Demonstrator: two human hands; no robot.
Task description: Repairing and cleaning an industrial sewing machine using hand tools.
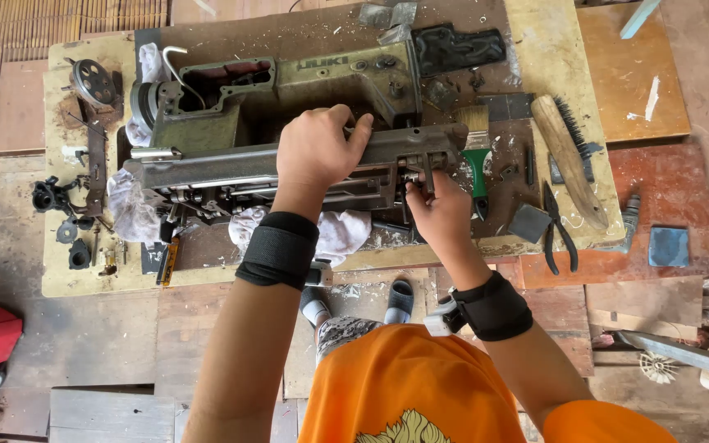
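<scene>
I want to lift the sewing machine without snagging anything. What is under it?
White rags stick out from under the sewing machine, at its near edge and left end, on the wooden board. How far they reach beneath is hidden by the machine and the left hand.

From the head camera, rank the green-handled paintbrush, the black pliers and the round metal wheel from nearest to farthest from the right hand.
From the right hand:
1. Green-handled paintbrush, just beside it, to the right in the picture.
2. Black pliers, farther right on the board.
3. Round metal wheel, far across at the board's upper left corner.
</scene>
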